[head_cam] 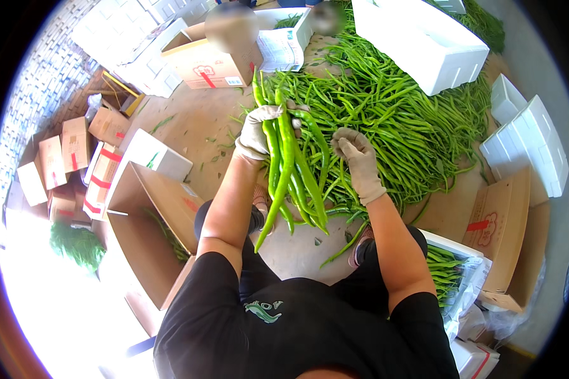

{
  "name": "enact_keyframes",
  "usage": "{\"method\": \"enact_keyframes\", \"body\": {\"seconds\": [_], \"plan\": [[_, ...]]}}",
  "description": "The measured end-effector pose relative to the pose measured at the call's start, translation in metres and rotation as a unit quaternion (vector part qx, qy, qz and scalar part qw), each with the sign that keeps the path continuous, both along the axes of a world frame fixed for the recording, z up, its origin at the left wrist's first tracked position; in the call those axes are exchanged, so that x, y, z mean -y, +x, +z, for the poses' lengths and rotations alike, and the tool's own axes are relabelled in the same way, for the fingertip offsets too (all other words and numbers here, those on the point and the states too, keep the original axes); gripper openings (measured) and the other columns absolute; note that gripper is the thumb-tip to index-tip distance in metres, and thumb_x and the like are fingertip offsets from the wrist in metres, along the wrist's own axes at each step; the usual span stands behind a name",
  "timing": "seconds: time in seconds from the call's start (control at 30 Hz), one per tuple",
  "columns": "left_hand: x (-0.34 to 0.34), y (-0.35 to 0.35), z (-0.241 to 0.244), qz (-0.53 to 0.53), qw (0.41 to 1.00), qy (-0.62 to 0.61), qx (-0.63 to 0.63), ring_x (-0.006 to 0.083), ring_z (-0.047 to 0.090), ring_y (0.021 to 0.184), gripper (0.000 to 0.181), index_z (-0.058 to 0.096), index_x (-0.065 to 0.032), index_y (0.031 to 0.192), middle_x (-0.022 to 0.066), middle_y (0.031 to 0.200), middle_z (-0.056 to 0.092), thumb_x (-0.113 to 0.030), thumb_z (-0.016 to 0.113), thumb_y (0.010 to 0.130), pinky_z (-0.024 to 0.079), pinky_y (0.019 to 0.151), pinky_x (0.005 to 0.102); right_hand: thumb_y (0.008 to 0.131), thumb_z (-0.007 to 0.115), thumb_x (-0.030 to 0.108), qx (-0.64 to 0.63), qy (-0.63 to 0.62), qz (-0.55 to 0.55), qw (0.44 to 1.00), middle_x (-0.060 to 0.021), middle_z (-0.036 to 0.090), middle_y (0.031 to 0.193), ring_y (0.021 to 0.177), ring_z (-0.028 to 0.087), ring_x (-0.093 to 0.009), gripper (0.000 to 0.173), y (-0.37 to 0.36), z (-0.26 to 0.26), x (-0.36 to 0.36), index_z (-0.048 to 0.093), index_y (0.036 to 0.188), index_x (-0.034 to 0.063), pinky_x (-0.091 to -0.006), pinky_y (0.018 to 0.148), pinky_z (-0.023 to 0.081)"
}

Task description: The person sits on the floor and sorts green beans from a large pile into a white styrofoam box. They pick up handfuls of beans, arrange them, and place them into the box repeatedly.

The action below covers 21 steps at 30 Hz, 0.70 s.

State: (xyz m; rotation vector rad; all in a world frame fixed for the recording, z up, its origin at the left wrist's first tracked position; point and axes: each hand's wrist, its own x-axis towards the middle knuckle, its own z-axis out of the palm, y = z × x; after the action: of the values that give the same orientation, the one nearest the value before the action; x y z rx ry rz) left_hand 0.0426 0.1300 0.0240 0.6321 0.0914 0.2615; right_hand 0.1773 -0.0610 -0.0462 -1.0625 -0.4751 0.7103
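A bunch of long green chili peppers [287, 156] is gripped in my gloved left hand [261, 130], its tips hanging down towards my lap. My gloved right hand [357, 158] is to the right of the bunch, fingers curled, over the near edge of a big heap of green peppers [384, 118] on the floor; whether it pinches anything cannot be told. By my right leg stands a white foam box [455, 244], lined with paper and holding green peppers [443, 272].
An open cardboard box [142, 251] with a few peppers stands at my left, another [498, 237] at my right. A white foam box [422, 42] rests on the heap. A cardboard box [208, 64] and newspaper-draped foam box [306, 28] stand ahead, near other people's legs.
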Motion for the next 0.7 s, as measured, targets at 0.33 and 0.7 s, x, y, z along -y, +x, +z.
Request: {"method": "enact_keyframes", "body": {"seconds": [0.33,0.7], "plan": [[0.026,0.002,-0.03,0.131,0.928,0.238,-0.256,0.0196,0.065,0.066,0.017,0.068,0.0055,0.09,0.0116,0.077,0.068,-0.006,0.068,0.078,0.055,0.066,0.0325,0.082,0.073,0.031,0.042,-0.073,0.238,0.968,-0.0139,0.059,0.117,0.105,0.057,-0.016,0.077,-0.034,0.008,-0.007,0.035,0.138,-0.0064,-0.0283,0.092,0.046],[0.069,0.035,-0.036,0.182,0.907,0.247,-0.287,0.0153,0.062,0.061,0.013,0.068,0.0009,0.081,0.0061,0.072,0.066,-0.004,0.074,0.071,0.052,0.058,0.0308,0.058,0.085,0.014,0.186,-0.235,0.138,0.944,-0.012,0.054,0.122,0.111,0.055,-0.023,0.098,-0.044,0.007,-0.02,0.029,0.138,0.0058,-0.0322,0.095,0.045]]}}
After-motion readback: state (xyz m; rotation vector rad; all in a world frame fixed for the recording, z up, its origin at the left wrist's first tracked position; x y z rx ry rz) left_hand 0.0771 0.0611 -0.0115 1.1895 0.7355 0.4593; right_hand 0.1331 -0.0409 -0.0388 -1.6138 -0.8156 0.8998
